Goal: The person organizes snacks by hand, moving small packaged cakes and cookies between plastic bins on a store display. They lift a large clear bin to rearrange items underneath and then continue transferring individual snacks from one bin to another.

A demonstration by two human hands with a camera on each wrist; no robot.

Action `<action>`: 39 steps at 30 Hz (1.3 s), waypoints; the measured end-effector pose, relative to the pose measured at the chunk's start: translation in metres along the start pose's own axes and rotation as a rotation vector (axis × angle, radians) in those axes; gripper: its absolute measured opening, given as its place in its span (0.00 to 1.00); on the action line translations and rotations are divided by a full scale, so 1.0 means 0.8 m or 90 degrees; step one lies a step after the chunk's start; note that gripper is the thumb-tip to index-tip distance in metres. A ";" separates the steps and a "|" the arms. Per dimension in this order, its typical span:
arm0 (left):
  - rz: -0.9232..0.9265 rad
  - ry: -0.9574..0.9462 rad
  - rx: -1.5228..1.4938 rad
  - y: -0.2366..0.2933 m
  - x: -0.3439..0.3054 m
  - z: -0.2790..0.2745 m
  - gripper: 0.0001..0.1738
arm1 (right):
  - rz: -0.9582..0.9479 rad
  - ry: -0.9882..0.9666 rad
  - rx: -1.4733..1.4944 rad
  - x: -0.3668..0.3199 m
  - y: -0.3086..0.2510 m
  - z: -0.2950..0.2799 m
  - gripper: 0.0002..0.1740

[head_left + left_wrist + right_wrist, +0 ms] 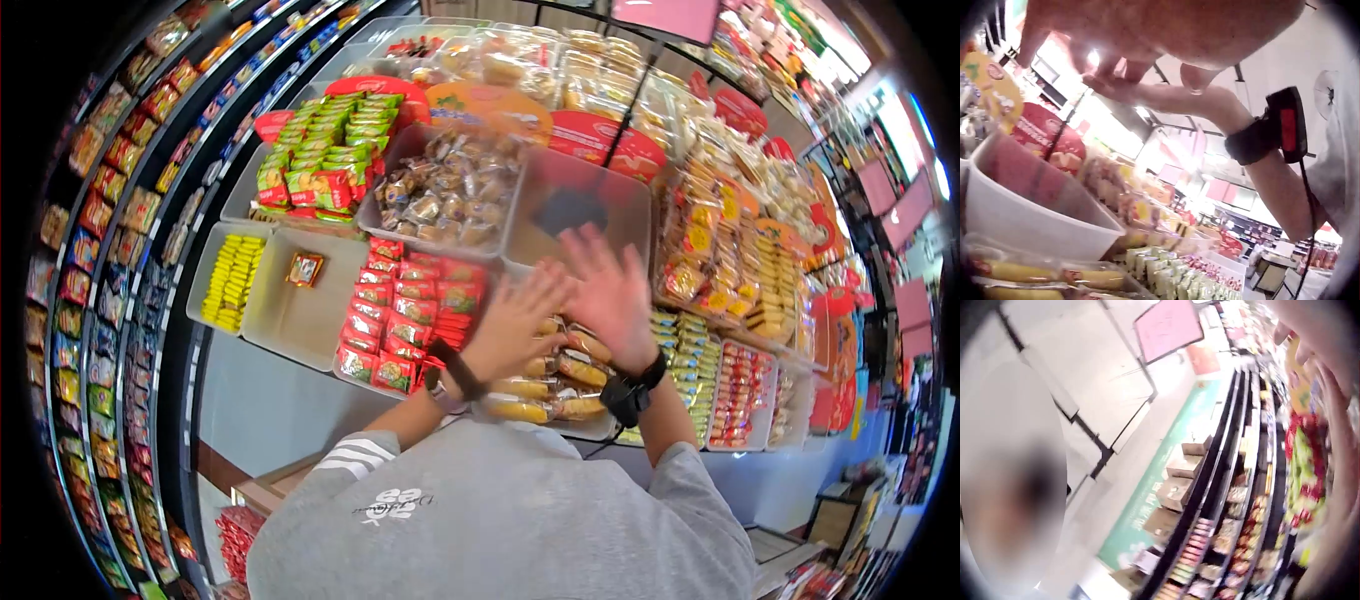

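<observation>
Both hands are raised over the display bins, fingers spread and blurred, holding nothing visible. In the head view the left hand (522, 318) is above long packaged breads (580, 372), its fingertips close to the right hand (608, 298); whether they touch I cannot tell. Behind the right hand stands a bin (527, 190) with a dark patch at its bottom. Across the top of the left wrist view spans the left hand (1166, 28), the right hand (1125, 92) just below it. Blurred fingers and a palm line the right edge of the right wrist view.
Red packets (405, 318) fill a bin at the left, beside a bin (315, 335) holding one small packet (305, 268). Green packets (330, 150) and brown wrapped snacks (455, 190) lie behind. Stocked shelves (110, 300) run along the far left. Cookie packs (720, 250) stand at the right.
</observation>
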State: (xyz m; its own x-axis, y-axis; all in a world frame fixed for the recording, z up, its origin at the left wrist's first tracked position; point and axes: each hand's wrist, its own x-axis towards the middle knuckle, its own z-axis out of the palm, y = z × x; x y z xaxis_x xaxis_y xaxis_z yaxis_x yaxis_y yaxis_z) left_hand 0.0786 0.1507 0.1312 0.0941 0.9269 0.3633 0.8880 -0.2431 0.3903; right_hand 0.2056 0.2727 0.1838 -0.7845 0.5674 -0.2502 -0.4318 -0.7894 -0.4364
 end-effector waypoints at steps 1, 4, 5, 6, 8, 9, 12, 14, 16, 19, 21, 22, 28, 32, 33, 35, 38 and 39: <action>-0.120 0.037 -0.117 -0.018 0.002 -0.015 0.30 | -0.082 -0.042 -0.081 0.018 -0.020 0.013 0.31; -0.257 0.140 -0.176 -0.106 -0.027 0.007 0.21 | -0.453 -0.034 -0.598 0.085 -0.056 0.041 0.26; -0.275 0.139 -0.134 -0.125 -0.030 0.002 0.21 | -0.540 -0.016 -0.703 0.111 -0.054 0.043 0.25; -0.292 0.135 -0.093 -0.138 -0.027 -0.006 0.20 | -0.631 0.003 -0.806 0.139 -0.050 0.045 0.24; -0.323 0.161 -0.117 -0.159 -0.021 -0.005 0.18 | -0.555 0.036 -0.889 0.193 -0.036 0.030 0.21; -0.341 0.187 -0.129 -0.168 -0.016 -0.001 0.16 | -0.494 0.071 -0.960 0.218 -0.026 0.022 0.19; -0.331 0.248 -0.186 -0.186 -0.004 0.017 0.14 | -0.346 0.187 -1.173 0.273 0.035 0.019 0.21; -0.347 0.263 -0.204 -0.186 0.006 0.017 0.12 | -0.313 0.191 -1.350 0.306 0.062 0.009 0.29; -0.347 0.258 -0.226 -0.186 0.012 0.013 0.11 | -0.218 0.156 -1.429 0.326 0.079 -0.002 0.28; -0.357 0.266 -0.232 -0.189 0.012 0.011 0.10 | -0.311 0.231 -1.418 0.335 0.090 -0.022 0.24; -0.351 0.266 -0.235 -0.187 0.010 0.016 0.10 | -0.341 0.221 -1.221 0.323 0.072 -0.029 0.19; -0.414 0.290 -0.516 -0.186 0.009 0.023 0.10 | -0.371 0.209 -1.025 0.305 0.062 -0.013 0.16; -0.449 0.185 -1.230 -0.108 0.029 0.004 0.20 | -0.142 0.084 -0.577 0.137 0.006 0.012 0.07; -0.307 0.182 -1.058 -0.041 0.041 -0.011 0.20 | -0.108 0.031 -0.622 0.028 0.006 0.002 0.10; -0.298 0.167 -1.023 -0.031 0.040 -0.007 0.18 | -0.121 0.042 -0.612 0.006 0.009 -0.003 0.10; -0.309 0.116 -0.992 -0.013 0.028 -0.002 0.16 | -0.227 0.074 -0.732 -0.025 0.014 -0.014 0.12; -0.313 0.040 -0.893 -0.001 0.022 0.003 0.14 | -0.324 0.108 -0.692 -0.046 0.010 -0.004 0.14; -0.309 0.039 -0.843 0.009 0.022 -0.003 0.14 | -0.305 0.062 -0.847 -0.049 -0.004 -0.007 0.15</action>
State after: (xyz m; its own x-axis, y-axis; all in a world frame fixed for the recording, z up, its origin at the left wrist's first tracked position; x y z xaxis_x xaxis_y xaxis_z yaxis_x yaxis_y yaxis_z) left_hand 0.0856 0.1645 0.1426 -0.1447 0.9894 -0.0127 -0.2513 -0.0243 0.9676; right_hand 0.2403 0.2541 0.1906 -0.6269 0.7699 0.1190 0.1338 0.2569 -0.9571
